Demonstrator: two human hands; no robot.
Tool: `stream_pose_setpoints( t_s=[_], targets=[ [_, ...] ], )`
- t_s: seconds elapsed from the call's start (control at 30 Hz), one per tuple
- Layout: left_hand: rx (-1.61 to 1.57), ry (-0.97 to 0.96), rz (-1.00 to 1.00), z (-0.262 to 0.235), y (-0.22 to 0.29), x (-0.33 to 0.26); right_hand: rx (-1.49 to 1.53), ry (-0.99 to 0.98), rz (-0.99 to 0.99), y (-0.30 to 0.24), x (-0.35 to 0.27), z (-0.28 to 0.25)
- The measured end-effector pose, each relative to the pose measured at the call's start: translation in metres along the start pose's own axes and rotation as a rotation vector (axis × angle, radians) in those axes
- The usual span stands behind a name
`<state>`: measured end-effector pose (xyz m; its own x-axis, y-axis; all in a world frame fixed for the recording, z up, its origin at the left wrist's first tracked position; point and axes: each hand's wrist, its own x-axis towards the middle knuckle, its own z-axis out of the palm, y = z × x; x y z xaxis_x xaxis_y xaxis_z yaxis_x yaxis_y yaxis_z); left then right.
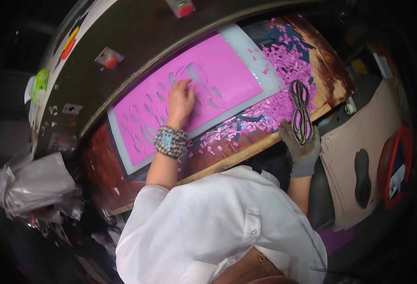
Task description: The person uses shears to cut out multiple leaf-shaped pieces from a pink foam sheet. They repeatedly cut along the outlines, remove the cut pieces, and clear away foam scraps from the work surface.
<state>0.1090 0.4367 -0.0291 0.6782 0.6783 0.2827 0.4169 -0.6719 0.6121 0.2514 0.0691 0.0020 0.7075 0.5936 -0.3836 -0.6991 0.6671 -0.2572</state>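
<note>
My bare left hand (181,102), with a checked band round its wrist, is over a pink sheet (227,71). Its fingers are curled down close to cut outlines and slots in the sheet; whatever they may pinch is hidden. The sheet lies on a pale cutting board (272,84). To the right, my gloved right hand (304,154) grips the lower end of a dark cutting die (301,116). The die is a long narrow-waisted outline with inner loops, and pink shows inside it. It stands over the edge of the scrap-strewn table.
Small pink scraps (284,64) and dark strips cover the table's right side. A dark machine beam with red buttons (111,63) spans the far side. Beige sheets (360,142) bearing a dark sole-shaped piece (363,177) and a red basket (385,168) are at right.
</note>
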Motion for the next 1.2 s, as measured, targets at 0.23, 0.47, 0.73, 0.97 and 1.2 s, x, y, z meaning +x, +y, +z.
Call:
stream_pose_setpoints(
  t_s=[0.23, 0.47, 0.73, 0.97, 1.2],
  targets=[
    [0.317, 0.257, 0.014, 0.039, -0.026, 0.056, -0.274, 0.161, -0.078, -0.009, 0.026, -0.014],
    [0.381, -0.166, -0.123, 0.017, -0.01, 0.069, -0.512, 0.037, -0.179, 0.009, 0.017, 0.036],
    [-0.072, -0.039, -0.134, 0.018, 0.008, 0.033, -1.236, -0.237, -0.455, 0.068, 0.071, 0.092],
    [-0.077, 0.141, 0.09, -0.015, -0.009, -0.03, -2.016, -0.479, -1.008, 0.131, 0.16, 0.08],
    [0.021, -0.013, 0.084, -0.062, -0.015, -0.125, -2.101, -0.537, -1.036, 0.133, 0.179, 0.067]
  ],
)
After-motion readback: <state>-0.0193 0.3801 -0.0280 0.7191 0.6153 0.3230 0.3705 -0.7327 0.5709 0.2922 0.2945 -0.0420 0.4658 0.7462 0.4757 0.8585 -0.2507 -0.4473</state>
